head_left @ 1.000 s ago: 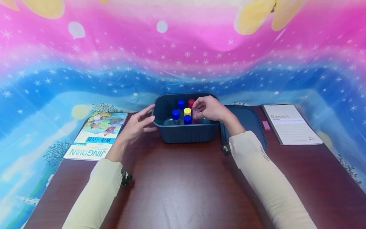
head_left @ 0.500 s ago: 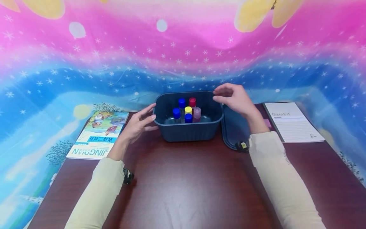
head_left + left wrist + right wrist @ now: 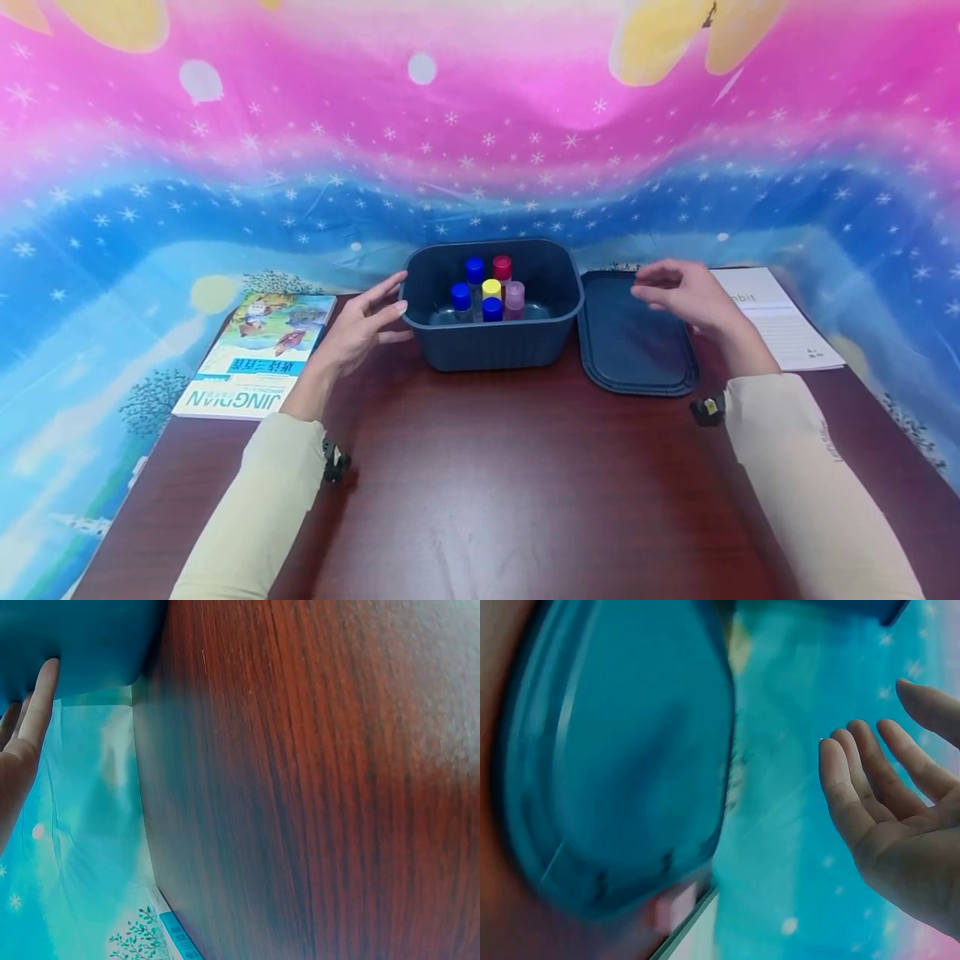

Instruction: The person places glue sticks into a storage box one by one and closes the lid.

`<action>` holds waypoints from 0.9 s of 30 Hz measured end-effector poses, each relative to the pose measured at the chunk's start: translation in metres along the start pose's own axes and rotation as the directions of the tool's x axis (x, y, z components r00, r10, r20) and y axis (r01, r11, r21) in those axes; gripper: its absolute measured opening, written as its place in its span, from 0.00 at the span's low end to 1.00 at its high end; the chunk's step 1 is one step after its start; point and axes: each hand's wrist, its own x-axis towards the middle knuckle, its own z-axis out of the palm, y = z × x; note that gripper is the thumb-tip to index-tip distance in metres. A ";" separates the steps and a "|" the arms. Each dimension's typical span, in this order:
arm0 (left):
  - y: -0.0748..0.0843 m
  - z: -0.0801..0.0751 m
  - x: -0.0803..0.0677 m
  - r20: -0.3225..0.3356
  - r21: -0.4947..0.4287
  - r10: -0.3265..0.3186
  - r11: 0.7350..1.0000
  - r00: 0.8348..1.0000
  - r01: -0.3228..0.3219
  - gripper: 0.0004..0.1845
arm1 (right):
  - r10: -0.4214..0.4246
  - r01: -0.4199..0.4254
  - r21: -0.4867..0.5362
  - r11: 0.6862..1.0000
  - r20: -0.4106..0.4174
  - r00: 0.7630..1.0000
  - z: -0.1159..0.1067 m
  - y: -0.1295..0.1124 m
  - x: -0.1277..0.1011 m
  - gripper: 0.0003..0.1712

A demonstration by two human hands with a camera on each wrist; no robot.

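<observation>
Left hand: the left hand (image 3: 360,329) rests with straight, relaxed fingers against the left end wall of the dark blue bin (image 3: 491,346); it steadies the bin and grips nothing; the left wrist view shows a fingertip (image 3: 43,690) flat on the blue plastic.

Right hand: the right hand (image 3: 678,293) hovers with loosely spread fingers above the right edge of the bin lid (image 3: 633,337); it has hold of nothing (the right wrist view shows an open palm (image 3: 889,817) clear of the lid).

Bin and contents: the bin stands open on the table (image 3: 480,483), with the lid lying flat just beside it on the right; six small bottles stand upright inside; caps are blue (image 3: 474,270), red (image 3: 502,267), blue (image 3: 461,296), yellow (image 3: 491,288), pink (image 3: 514,294) and blue (image 3: 492,307).

Risk, lid: I judge that a careless grab at the flat lid could push it into the booklet (image 3: 780,321) behind the right hand.

Risk, bottles: a knock on the bin could topple the upright bottles, which stand close together; the light touch of the left hand may not hold the bin against a shove from the right.

Surroundings: a picture book (image 3: 251,354) lies left of the bin.

Change: a second ago the right hand's fingers were inside the bin at the pink-capped bottle; half a second ago it was at the bin's right rim; now it is over the lid; the left hand and the bin lie as before.
</observation>
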 end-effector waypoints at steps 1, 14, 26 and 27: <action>0.000 0.000 0.000 -0.001 0.000 0.000 1.000 1.000 0.000 0.33 | 0.017 -0.017 -0.003 1.000 0.004 1.000 -0.003 0.005 -0.002 0.31; -0.003 -0.002 -0.001 -0.007 0.008 -0.006 1.000 1.000 0.006 0.34 | 0.124 -0.124 -0.025 0.992 0.039 0.991 -0.021 0.067 -0.019 0.36; -0.001 0.000 0.000 -0.005 -0.002 -0.009 1.000 1.000 0.009 0.33 | 0.191 -0.187 -0.047 0.981 0.080 0.978 -0.023 0.091 -0.022 0.35; -0.001 0.000 0.000 -0.004 -0.003 -0.008 1.000 1.000 0.008 0.33 | 0.194 -0.191 -0.047 0.981 0.079 0.978 -0.022 0.092 -0.022 0.34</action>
